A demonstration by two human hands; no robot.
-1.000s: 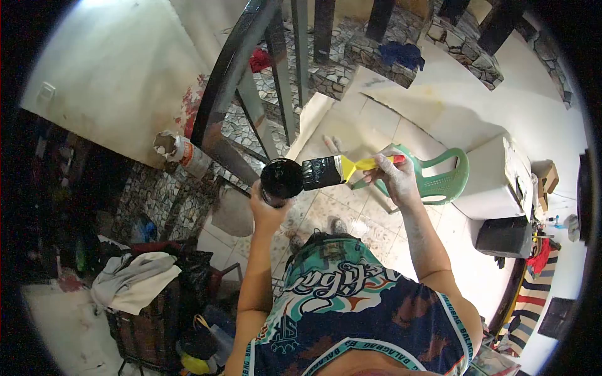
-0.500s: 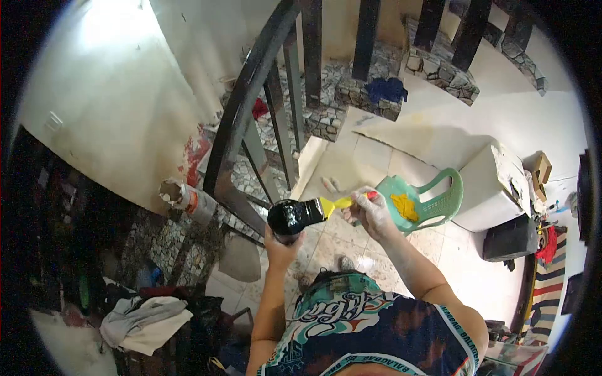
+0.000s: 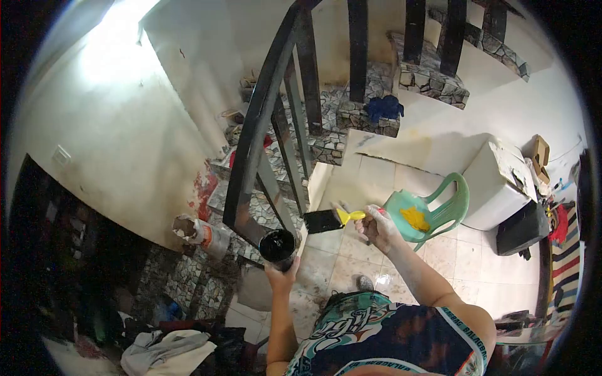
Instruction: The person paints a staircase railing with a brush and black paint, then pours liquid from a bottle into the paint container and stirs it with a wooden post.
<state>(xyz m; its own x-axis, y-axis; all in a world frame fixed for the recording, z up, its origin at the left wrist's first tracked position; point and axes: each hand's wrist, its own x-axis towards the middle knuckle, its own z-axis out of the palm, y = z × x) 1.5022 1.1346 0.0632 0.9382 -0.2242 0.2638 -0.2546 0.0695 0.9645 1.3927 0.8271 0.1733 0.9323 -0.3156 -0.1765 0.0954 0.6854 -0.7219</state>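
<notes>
My left hand is closed around a small can of black paint, held upright beside the lower end of the dark railing. Glossy black shows inside its round mouth. In my right hand is a paintbrush with a yellow handle, gripped near its end. The wide bristles are coated black and point left, up and to the right of the can, apart from it. Whitish residue marks the fingers of my right hand.
A green plastic chair with a yellow cloth stands to the right. Behind it are a white cabinet-like box and a black case. Stone-patterned steps hold a dark blue cloth. Clothes lie at lower left.
The brush has come away from the can's mouth toward the right. The can sits lower in view, and the camera view has shifted slightly.
</notes>
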